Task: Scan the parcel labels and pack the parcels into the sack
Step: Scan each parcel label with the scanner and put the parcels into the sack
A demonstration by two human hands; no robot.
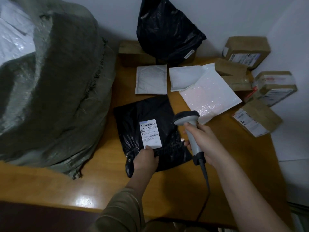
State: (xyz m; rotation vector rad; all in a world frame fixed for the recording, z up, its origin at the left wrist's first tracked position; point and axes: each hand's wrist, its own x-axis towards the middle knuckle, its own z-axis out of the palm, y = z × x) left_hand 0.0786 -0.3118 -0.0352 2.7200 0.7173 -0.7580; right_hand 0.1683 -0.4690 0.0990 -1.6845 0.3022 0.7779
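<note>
Gripping the scanner [189,124] in my right hand [203,139], I am aiming it at the label [150,133] while my left hand [145,159] is pinching the black parcel [150,131] on the table [50,186].

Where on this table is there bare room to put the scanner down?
Bare wood shows along the near edge of the table, between the sack and the left hand, and right of the scanner below the nearest cardboard box. The far half is crowded with parcels.

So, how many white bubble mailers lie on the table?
3. One bubble mailer left, behind the black parcel; a second in the middle; a third overlapping it, right. Others may be hidden.
</note>
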